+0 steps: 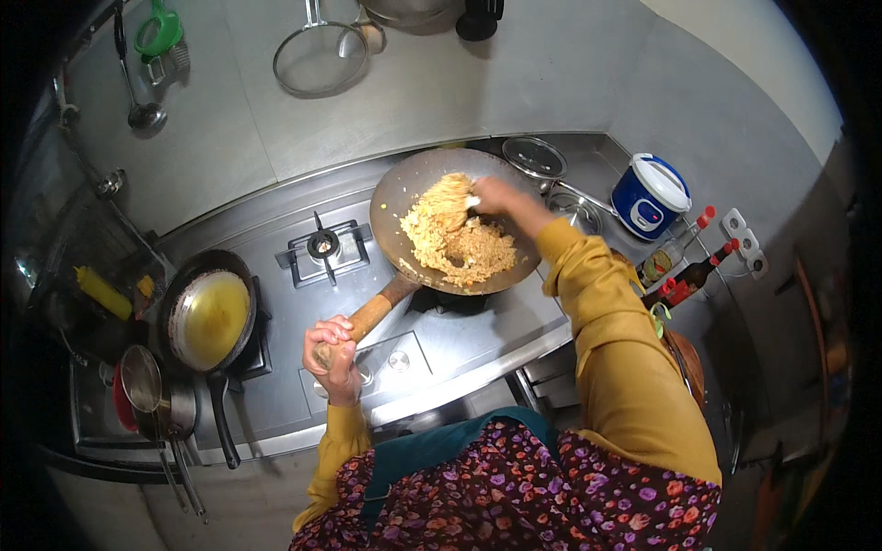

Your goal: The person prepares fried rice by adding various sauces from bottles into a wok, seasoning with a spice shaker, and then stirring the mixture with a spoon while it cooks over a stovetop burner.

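My left hand is wrapped around the end of the wooden handle of a large wok. The wok sits on the stove, tilted a little, with fried rice inside. Over the upper part of the wok is my right hand, blurred, by a small white thing and a blurred tan clump of food. The fingers are partly hidden, and whether they hold a utensil cannot be told.
Left of the wok is a bare gas burner, then a frying pan with yellow oil. Saucepans and a strainer stand at far left. Right are a lidded pan, a rice cooker and bottles. Utensils hang on the wall.
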{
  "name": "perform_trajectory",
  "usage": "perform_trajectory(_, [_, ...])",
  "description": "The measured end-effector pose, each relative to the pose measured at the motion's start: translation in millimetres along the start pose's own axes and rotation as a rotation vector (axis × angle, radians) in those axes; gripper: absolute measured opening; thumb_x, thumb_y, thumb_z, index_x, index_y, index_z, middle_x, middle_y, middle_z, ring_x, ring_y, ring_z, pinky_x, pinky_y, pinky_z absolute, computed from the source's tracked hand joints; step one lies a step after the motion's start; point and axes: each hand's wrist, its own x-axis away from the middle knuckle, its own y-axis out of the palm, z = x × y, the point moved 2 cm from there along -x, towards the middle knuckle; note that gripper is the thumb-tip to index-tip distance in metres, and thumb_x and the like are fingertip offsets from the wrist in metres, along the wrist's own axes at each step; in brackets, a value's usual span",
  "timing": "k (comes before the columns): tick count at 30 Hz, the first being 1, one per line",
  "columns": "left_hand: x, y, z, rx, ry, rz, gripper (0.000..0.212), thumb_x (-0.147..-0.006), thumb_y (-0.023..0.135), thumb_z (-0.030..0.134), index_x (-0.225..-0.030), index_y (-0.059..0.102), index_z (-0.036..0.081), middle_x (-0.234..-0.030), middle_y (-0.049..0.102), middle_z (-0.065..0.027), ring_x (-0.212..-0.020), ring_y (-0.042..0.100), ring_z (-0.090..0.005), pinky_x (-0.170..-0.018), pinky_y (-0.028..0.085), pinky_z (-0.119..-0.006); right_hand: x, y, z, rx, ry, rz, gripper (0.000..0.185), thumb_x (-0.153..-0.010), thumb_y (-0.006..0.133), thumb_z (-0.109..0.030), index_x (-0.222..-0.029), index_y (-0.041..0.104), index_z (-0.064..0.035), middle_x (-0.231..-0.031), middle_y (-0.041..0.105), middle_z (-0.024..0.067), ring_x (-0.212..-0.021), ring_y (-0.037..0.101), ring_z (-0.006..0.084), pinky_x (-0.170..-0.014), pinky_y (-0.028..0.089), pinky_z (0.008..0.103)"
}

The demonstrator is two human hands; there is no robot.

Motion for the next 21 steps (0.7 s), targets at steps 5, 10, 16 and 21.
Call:
perform_trajectory(5, [4,-7,8,-0.045,0.011,0.047,0.018,-0.063,0.056,0.001,-0.075,0.043,0.006,-0.071,0.047,-0.0074,-0.075,0.048,-0.0195,-0.083,0.037,-0.039,19,-59,-47,0.391,-0.175,-0.091,0.014,-0.065,0.056,-0.012,-0.072,0.065,-0.0054,-0.074,0.063,0.0151,-0.069,0.062,0.0288,-0.059,0.049,0.0393])
perform_trajectory(10, [3,0,2,-0.016,0.010,0.021,0.018,-0.063,0.055,0.000,-0.075,0.043,0.006,-0.070,0.047,-0.0076,-0.074,0.048,-0.0193,-0.083,0.037,-0.039,64,-72,52,0.086,-0.060,-0.704,0.017,-0.069,0.066,-0.025,-0.080,0.068,-0.0118,-0.071,0.063,0.0072,-0.064,0.058,0.0191,-0.056,0.045,0.0349])
perform_trajectory(16, [1,-2,1,-0.018,0.016,0.009,0.018,-0.063,0.052,0.000,-0.076,0.042,0.007,-0.072,0.045,-0.0072,-0.076,0.047,-0.0190,-0.086,0.035,-0.040,12,5,-31,-0.277,-0.104,-0.144,0.020,-0.068,0.068,-0.023,-0.074,0.063,-0.0046,-0.065,0.060,0.0121,-0.056,0.053,0.0235,-0.050,0.040,0.0370])
perform_trajectory(21, [1,-5,3,-0.013,0.007,0.042,0.019,-0.062,0.053,0.000,-0.075,0.042,0.007,-0.070,0.047,-0.0073,-0.075,0.048,-0.0192,-0.084,0.037,-0.040,-13,-32,30,-0.061,0.005,-0.431,0.010,-0.071,0.057,-0.014,-0.074,0.063,-0.0062,-0.061,0.059,0.0108,-0.052,0.057,0.0201,-0.045,0.043,0.0356])
